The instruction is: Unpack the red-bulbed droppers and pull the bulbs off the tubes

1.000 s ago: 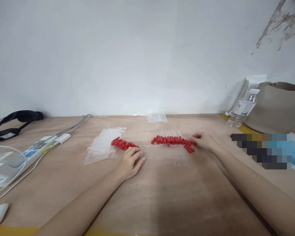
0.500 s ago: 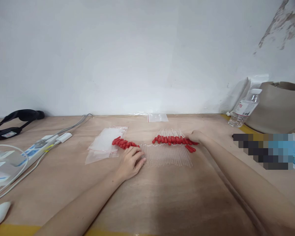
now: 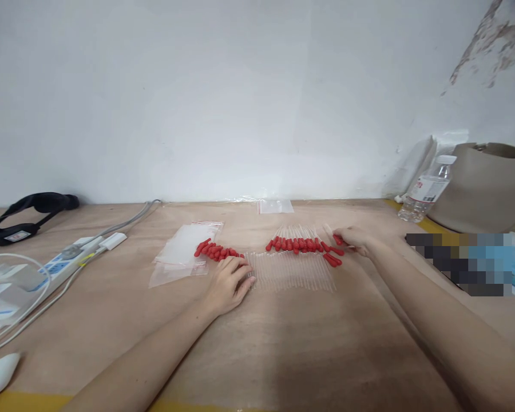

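Observation:
A row of clear thin tubes (image 3: 292, 272) lies side by side on the table, several red rubber bulbs at its upper right. My left hand (image 3: 232, 283) rests at the row's left end, fingers bent and thumb apart, touching the end tubes. Behind that hand is a heap of red rubber bulbs (image 3: 217, 250). Droppers with red bulbs (image 3: 296, 245) lie lined up above the tubes, pale stems pointing to the wall. At their right end, my right hand (image 3: 354, 239) pinches a dropper (image 3: 337, 239) by its red bulb; its stem slants up and left.
Clear zip bags (image 3: 182, 249) lie at left, another bag (image 3: 276, 206) by the wall. Further left are a power strip (image 3: 54, 268) with cables and a black strap (image 3: 34, 200). A water bottle (image 3: 427, 189) and a grey-brown container (image 3: 484, 183) stand at right.
My right hand has shifted slightly right, away from the droppers' right end, and a red bulb now shows at its fingertips. My left hand stays in place.

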{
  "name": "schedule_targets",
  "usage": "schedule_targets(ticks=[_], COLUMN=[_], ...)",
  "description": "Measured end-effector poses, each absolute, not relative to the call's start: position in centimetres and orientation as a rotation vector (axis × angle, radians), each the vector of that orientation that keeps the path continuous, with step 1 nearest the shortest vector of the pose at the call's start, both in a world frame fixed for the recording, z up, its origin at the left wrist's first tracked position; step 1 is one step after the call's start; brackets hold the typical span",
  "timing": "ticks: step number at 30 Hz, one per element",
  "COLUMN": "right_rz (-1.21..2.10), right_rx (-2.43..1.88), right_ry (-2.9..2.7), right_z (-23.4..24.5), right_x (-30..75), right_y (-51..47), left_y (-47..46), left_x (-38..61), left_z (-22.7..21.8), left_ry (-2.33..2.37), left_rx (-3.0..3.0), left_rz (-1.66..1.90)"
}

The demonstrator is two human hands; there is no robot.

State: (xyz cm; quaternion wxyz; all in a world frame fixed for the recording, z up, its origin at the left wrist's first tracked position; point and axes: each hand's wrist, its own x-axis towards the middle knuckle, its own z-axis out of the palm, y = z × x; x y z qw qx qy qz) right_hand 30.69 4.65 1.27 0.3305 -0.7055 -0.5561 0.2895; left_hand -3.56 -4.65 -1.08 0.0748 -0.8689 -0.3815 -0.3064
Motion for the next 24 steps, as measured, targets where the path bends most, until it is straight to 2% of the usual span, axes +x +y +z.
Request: schedule_targets(ticks=[7, 9, 13, 20, 24], right_rz=[0.78, 0.603, 0.493, 0.544, 0.137], right_rx=[-1.524, -1.292, -1.077, -1.009, -0.998], right_ry=[-1.516, -1.707, -1.947, -2.13, -2.302], right_z=[1.8, 1.0, -0.9, -1.1, -1.3], right_x=[27.2, 25.2, 21.4, 19.2, 19.4], right_y=[-0.5, -2.7, -6.5, -8.7, -8.4], left_y=[-4.9, -5.1, -5.8, -6.2, -6.2], left_x=[-3.2, -2.8, -1.9, -1.0, -0.9], left_z=[-0.9, -0.8, -0.7, -0.6, -0.9], left_ry=[-1.137, -1.057, -0.805, -0.454, -0.463], left_rx=[-2.56, -2.497, -2.408, -2.476, -2.494], left_rz=[-0.979, -1.04, -0.989, -0.85, -0.8])
